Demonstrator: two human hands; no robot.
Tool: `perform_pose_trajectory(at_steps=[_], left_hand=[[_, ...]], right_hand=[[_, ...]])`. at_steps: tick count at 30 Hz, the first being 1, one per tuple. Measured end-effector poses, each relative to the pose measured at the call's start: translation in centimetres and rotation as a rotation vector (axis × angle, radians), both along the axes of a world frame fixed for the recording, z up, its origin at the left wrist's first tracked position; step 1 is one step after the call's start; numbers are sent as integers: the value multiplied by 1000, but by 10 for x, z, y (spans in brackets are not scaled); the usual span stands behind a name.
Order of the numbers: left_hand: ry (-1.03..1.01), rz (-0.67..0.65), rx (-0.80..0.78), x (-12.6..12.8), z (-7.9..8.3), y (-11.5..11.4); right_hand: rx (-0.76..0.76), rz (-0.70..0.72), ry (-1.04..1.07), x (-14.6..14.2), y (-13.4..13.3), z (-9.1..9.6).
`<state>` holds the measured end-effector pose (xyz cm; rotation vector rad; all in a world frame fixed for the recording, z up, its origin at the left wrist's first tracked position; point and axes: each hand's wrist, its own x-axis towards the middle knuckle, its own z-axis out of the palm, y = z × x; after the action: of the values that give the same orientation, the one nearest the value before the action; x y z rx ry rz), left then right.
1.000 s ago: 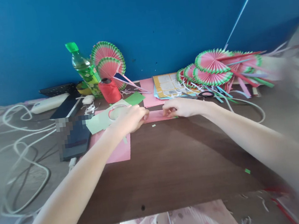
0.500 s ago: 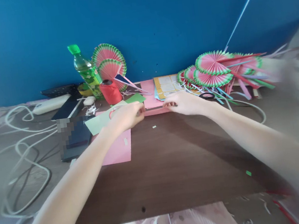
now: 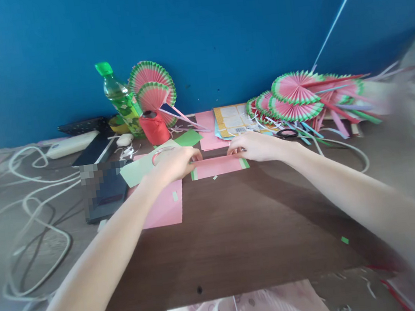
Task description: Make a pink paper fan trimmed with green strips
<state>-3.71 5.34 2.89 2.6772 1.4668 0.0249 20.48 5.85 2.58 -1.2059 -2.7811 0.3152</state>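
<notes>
Between my hands is a pink sheet of paper [image 3: 219,167] with green strips along its two short ends. My left hand [image 3: 184,162] pinches its far left corner, fingers curled. At the far right corner, my right hand [image 3: 246,147] grips the same far edge. The paper's broad pink face leans toward me over the brown table [image 3: 247,231]. Beside my left hand lie a pale green sheet [image 3: 137,170] and a larger pink sheet [image 3: 164,206]. A darker green piece of paper [image 3: 189,138] rests just beyond. The fingertips are partly hidden.
Pink and green pleated paper fans [image 3: 294,97] are heaped at the back right, with another fan [image 3: 151,84] against the blue wall. A green-capped bottle [image 3: 121,98] and a red spool [image 3: 154,127] stand back left. White cables [image 3: 42,196] loop at left. Black-handled scissors [image 3: 287,133] lie right.
The pink paper was seen as a thin strip between my hands; now its wide face and green ends show, tipped toward me. My hands have barely moved.
</notes>
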Motion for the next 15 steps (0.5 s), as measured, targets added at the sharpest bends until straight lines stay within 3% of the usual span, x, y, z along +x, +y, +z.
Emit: perform_pose_trajectory(at_steps=[6, 15], left_hand=[[24, 3, 57, 0, -3, 0], [94, 19, 94, 6, 1, -5]], right_hand=[[6, 62, -37, 5, 3, 2], [35, 5, -112, -2, -5, 1]])
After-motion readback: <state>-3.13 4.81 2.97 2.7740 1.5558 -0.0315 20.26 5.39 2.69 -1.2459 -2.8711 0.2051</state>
